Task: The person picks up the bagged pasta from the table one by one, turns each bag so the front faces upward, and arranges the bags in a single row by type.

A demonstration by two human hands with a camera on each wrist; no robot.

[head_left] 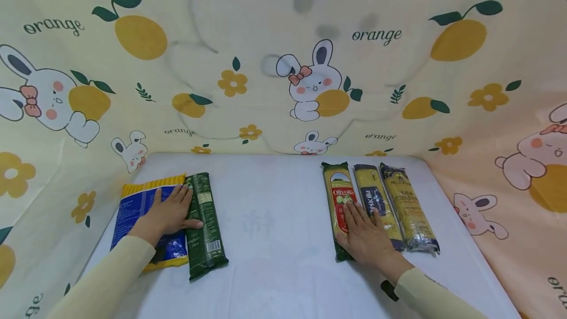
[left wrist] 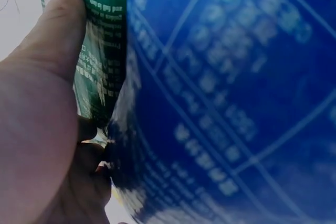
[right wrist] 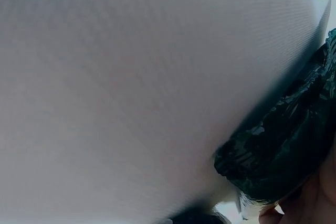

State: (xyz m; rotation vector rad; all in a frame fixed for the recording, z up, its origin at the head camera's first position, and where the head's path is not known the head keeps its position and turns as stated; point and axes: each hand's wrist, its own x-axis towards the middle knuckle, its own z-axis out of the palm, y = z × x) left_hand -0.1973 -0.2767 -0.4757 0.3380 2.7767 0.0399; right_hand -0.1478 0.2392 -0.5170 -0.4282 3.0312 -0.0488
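On the white surface (head_left: 274, 265), the blue packet (head_left: 135, 210) lies left, beside a green packet (head_left: 211, 228); right are golden (head_left: 409, 210), yellow (head_left: 372, 196) and red-labelled packets (head_left: 338, 198). The left grip (head_left: 166, 213), thumb apart, rests across blue and green; the right grip (head_left: 365, 235), fingers extended, touches the red-labelled one.

Blue bag (head_left: 133, 213), green packet (head_left: 209, 228), rabbit-print backdrop (head_left: 261, 18)

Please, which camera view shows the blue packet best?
The head view: it shows the blue packet from its top yellow edge to its bottom one, though the left hand covers part. The left wrist view shows only a close, cut-off, blurry area of its printed face. The right wrist view does not show it.
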